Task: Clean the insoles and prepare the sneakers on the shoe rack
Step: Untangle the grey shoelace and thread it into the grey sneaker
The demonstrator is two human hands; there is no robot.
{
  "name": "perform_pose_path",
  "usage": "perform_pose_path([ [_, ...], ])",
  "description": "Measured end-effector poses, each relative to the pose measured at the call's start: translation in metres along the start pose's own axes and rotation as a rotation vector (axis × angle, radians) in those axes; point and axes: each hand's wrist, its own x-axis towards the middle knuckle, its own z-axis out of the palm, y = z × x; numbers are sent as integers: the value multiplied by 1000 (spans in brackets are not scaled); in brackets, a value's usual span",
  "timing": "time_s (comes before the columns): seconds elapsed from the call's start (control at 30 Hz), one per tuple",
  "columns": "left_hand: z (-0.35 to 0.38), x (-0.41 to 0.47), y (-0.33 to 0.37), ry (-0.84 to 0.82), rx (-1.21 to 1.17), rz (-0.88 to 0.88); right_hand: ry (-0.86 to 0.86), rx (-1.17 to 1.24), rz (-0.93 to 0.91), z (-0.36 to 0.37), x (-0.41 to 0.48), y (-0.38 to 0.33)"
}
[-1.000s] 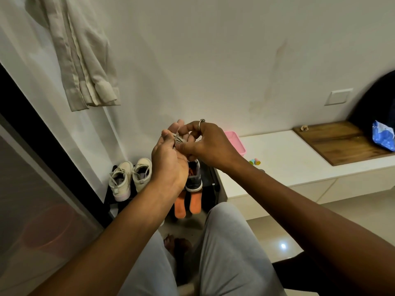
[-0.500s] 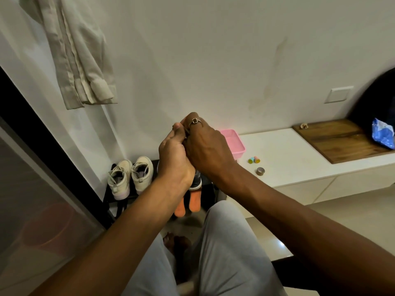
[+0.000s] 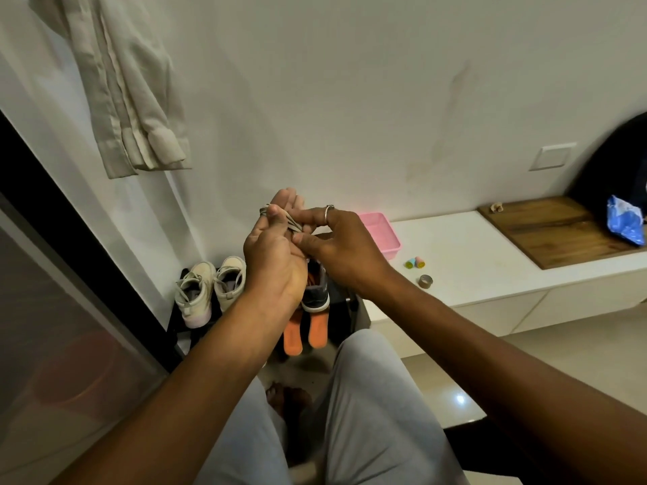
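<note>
1. Above the lap, the left hand [image 3: 276, 260] is raised with its fingers pointing up; a flat grey shoelace [image 3: 290, 222] is looped over its thumb, which pins the lace against the fingers.
2. The right hand [image 3: 343, 250], wearing a silver ring [image 3: 328, 213], has a narrow grip, with thumb and forefinger pinching the same lace just beside the left palm.
3. Below the hands, a black shoe rack [image 3: 174, 318] carries a pair of beige lace-up sneakers [image 3: 210, 288] on its left and a dark sneaker [image 3: 315, 299] beside them, partly hidden by the wrists.
4. Two orange insoles [image 3: 292, 339] stick out beneath the dark sneaker.
5. A pink plastic tray [image 3: 383, 232] and a small tape roll [image 3: 425, 280] sit on the white bench [image 3: 472, 260] to the right.
</note>
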Motion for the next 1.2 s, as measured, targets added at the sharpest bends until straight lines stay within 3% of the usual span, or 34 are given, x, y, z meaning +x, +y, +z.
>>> perform_pose_path([
  [0.1, 2, -1, 4, -8, 3, 0, -91, 122, 27, -12, 3, -2],
  [0.23, 6, -2, 9, -34, -8, 10, 70, 94, -15, -10, 0, -5],
  [0.33, 6, 0, 9, -27, -14, 18, 149, -11, -64, -7, -7, -3],
  [0.5, 2, 1, 6, 6, -24, 16, 124, -288, -290, -4, -11, -5],
  [0.7, 3, -1, 2, 12, 38, 63, 82, -21, -283, -8, -2, -5],
  [0.9, -5, -1, -6, 71, 51, 1, -22, -297, -314, -4, 11, 4],
  [1.07, -12, 2, -7, 55, 48, -33, 61, -263, -241, 0, 20, 9],
  [1.2, -12, 2, -9, 62, 53, -49, 29, -387, -251, -3, 20, 18],
])
